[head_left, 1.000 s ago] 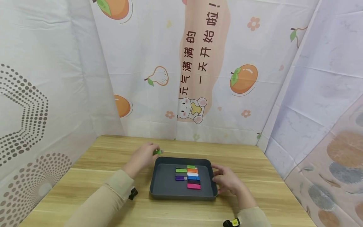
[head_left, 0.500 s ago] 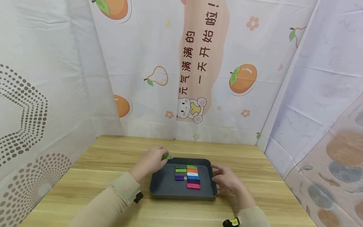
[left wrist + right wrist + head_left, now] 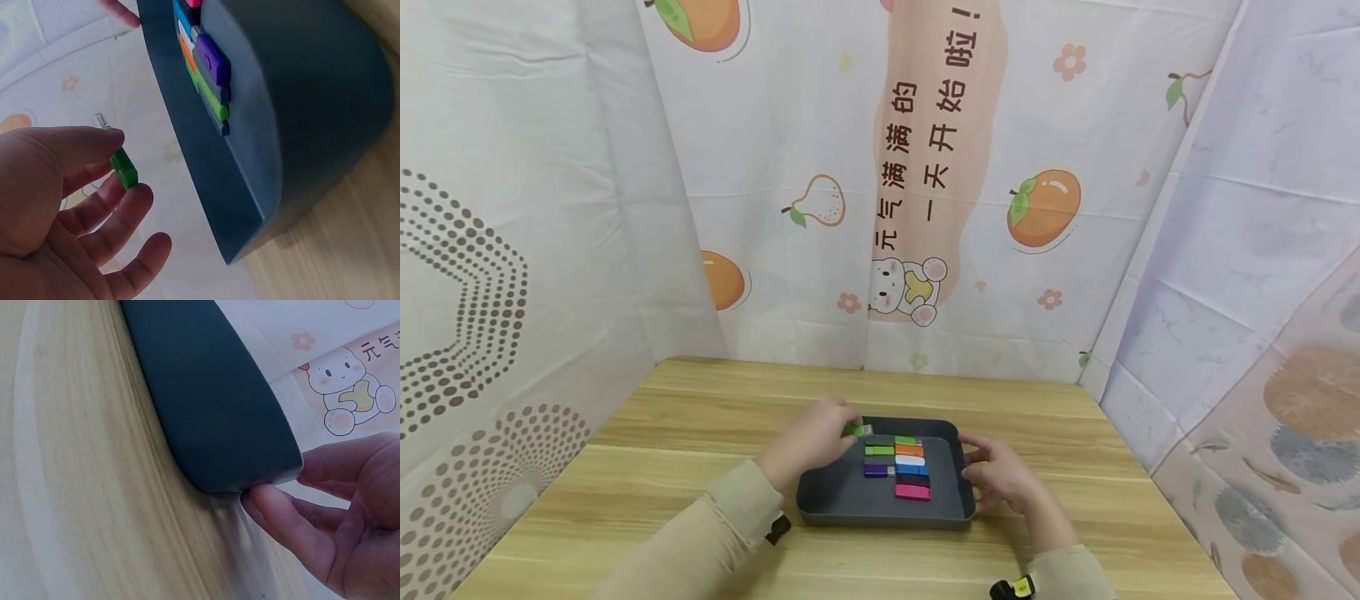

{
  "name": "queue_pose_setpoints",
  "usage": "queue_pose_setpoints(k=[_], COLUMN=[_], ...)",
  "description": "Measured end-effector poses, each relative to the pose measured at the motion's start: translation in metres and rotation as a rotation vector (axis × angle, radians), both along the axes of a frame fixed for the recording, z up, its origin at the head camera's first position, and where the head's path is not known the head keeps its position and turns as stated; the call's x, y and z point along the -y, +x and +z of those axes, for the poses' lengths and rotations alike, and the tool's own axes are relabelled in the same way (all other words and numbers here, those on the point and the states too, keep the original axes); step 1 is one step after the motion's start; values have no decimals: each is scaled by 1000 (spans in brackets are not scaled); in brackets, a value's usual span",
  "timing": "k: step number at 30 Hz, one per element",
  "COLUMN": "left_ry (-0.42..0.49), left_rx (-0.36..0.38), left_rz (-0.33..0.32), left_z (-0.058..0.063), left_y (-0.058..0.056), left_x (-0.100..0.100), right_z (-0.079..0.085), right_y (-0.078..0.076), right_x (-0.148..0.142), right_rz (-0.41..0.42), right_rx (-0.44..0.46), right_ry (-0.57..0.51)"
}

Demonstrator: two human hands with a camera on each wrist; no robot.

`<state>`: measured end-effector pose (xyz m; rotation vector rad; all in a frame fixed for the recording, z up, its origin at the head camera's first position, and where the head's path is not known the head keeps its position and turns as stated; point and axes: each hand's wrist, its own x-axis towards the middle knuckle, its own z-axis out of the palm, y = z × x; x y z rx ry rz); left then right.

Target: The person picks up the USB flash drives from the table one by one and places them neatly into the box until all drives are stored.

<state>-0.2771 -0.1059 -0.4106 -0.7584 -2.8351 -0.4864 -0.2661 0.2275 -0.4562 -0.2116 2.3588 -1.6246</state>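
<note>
My left hand (image 3: 812,437) pinches a green USB stick (image 3: 125,169) between thumb and fingers, over the back left of a dark grey tray (image 3: 842,500). The stick's metal plug points right in the head view. Inside the tray, several USB sticks lie side by side in two columns. The left column runs dark, light green, grey and purple (image 3: 876,471); the right runs green, orange (image 3: 908,451), white (image 3: 910,461), blue, black and pink (image 3: 913,492). My right hand (image 3: 1003,475) holds the tray's right wall, thumb low on its outside and fingers at the rim.
The tray stands on a wood-grain table (image 3: 1045,417). Patterned white curtains (image 3: 790,275) hang behind it and at both sides. A black wrist strap piece (image 3: 777,529) shows at my left sleeve, another (image 3: 1002,590) at the right.
My left hand has moved right and toward me with the green USB stick, from behind the tray's back left corner to over the tray. The right hand and tray have stayed put.
</note>
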Motion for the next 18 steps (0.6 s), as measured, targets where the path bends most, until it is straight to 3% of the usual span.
queue_pose_setpoints(k=[7,13,18], left_ry=[-36,-97,-113], left_rx=[81,139,156], left_rz=[-31,-21,-29], left_z=[-5,-8,-9], left_y=[4,7,10], left_x=[-9,-16,-24], right_z=[-1,-1,-1], right_y=[0,-1,-1], right_x=[0,0,0], right_rz=[1,-1,-12], right_rx=[2,7,15], right_ry=[-3,-4,-3])
